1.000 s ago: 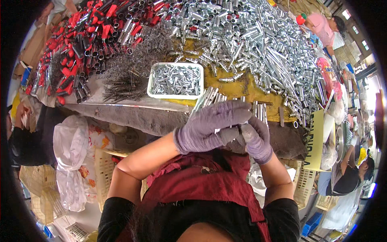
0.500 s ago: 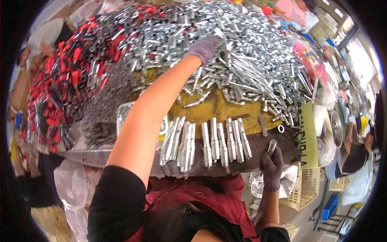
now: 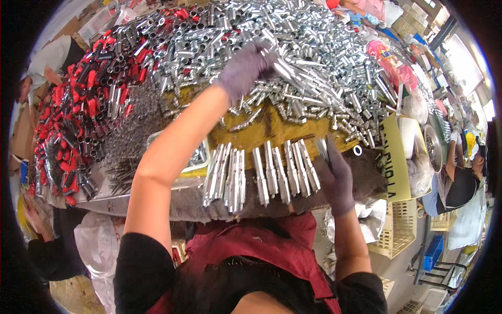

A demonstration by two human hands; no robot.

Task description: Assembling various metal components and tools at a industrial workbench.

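Note:
My left hand [image 3: 244,70], in a purple-grey glove, is over the near side of the big heap of silver metal parts [image 3: 209,52]. Its fingers are curled, with a small bright bit at their tips that is too blurred to name. Long silver rods [image 3: 306,81] lie just to the right of those fingertips. In the same kind of glove, my right hand [image 3: 336,180] grips a short silver metal tube [image 3: 322,149] at the right end of a row of metal rod assemblies [image 3: 272,175]. These lie side by side along the table's near edge, in several small groups.
Red and black parts [image 3: 91,104] and a mound of thin dark springs [image 3: 133,110] cover the left side. A white tray [image 3: 205,166] sits partly behind my left forearm. A white ring [image 3: 357,150] and a yellow-green board [image 3: 396,162] are at right. Other people work around the table.
My left hand has drawn back toward me and left from deeper in the heap. My right hand, with the metal tube, has moved left and farther in, up to the row of rod assemblies.

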